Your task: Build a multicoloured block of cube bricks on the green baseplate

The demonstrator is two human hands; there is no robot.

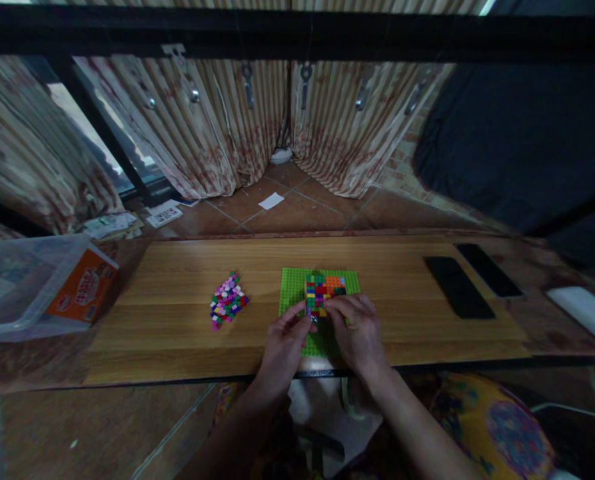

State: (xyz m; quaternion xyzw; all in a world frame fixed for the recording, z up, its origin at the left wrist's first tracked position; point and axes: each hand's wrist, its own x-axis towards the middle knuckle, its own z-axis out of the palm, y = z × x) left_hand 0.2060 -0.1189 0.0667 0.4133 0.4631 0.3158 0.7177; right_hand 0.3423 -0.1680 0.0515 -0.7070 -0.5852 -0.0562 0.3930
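A green studded baseplate lies near the front edge of the wooden table, bearing a tight patch of small colored toy bricks in red, blue, yellow, green and orange. My left hand rests at the patch's left lower side, its thumb and forefinger bent close together by the bricks. From the right, my right hand reaches over the plate, with fingertips pinched together at the patch's lower right. Whatever either hand pinches is too small or covered to make out. Left of the plate sits a loose pile of small bricks, many pink, white and purple.
Two dark flat phone-like slabs lie at the table's right end. A clear plastic bin with an orange package stands at the left. Beyond the wooden table are striped curtains and a tiled floor.
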